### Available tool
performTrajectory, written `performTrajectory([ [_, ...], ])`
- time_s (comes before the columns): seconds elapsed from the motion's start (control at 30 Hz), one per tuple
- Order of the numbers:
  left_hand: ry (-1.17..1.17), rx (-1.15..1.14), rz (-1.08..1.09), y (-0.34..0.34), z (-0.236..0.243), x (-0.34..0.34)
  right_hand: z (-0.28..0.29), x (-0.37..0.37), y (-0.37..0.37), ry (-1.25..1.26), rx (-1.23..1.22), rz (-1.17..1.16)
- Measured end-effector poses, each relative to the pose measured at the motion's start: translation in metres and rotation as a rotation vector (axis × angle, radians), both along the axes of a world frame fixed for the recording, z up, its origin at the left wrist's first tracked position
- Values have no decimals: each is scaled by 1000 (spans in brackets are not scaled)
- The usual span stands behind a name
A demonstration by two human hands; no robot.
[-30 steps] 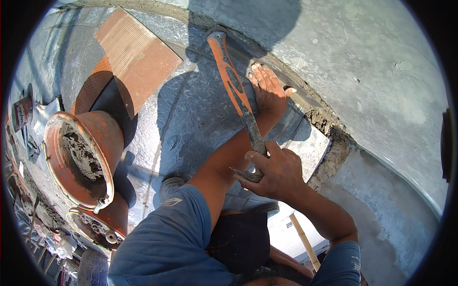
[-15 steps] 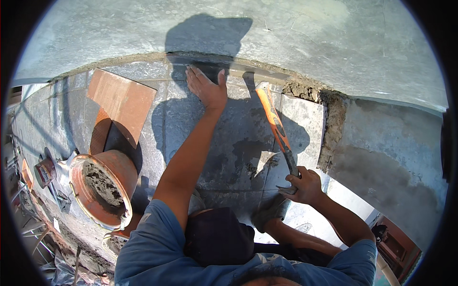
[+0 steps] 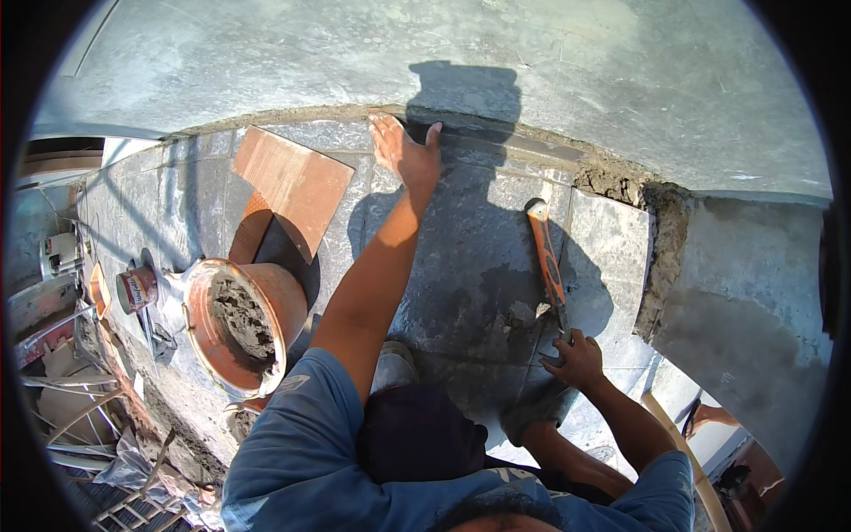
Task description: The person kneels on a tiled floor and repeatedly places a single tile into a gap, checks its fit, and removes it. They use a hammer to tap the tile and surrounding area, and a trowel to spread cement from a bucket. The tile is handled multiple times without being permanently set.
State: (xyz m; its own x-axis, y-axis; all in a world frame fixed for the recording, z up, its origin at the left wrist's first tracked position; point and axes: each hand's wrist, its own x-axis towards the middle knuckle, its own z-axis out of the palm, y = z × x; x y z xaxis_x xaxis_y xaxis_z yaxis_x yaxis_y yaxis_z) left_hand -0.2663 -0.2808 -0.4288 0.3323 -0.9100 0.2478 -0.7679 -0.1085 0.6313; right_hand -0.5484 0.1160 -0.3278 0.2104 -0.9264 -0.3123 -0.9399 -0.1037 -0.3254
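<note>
My left hand (image 3: 409,155) reaches to the foot of the wall, thumb and fingers spread. It lies against the left part of a narrow dark tile strip (image 3: 505,146) along the wall base. To the right, my right hand (image 3: 576,359) is closed around the head end of a hammer (image 3: 548,257). The orange and black handle points away from me, toward the wall, low over the dark floor tiles (image 3: 443,257). My fingers hide most of the hammer's head. Rough mortar (image 3: 612,182) fills the gap beyond the strip's right end.
Left of my arm stand an orange bucket (image 3: 288,310) of mortar and brown tile pieces (image 3: 301,182). A small can (image 3: 137,290) sits farther left, near debris and sticks. A raised grey slab (image 3: 745,275) bounds the right side. Another person's foot (image 3: 716,417) shows at lower right.
The hammer has come down closer to the floor, its handle still toward the wall. My left hand has slid left along the strip. The whole view has shifted.
</note>
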Motion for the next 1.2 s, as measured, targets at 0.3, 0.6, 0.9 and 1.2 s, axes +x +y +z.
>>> performTrajectory([
  [0.3, -33, 14, -78, 10, 6, 11, -21, -17, 2, 40, 51, 20],
  [0.6, -282, -64, -342, 10, -6, 70, 48, 59, -103, -115, 31, 273],
  [0.9, -535, -19, -538, 3, -5, 115, 51, 80, -218, 5, -85, 444],
  [1.2, -630, -196, -498, 0, 4, 116, 43, 60, -154, -6, -18, 450],
])
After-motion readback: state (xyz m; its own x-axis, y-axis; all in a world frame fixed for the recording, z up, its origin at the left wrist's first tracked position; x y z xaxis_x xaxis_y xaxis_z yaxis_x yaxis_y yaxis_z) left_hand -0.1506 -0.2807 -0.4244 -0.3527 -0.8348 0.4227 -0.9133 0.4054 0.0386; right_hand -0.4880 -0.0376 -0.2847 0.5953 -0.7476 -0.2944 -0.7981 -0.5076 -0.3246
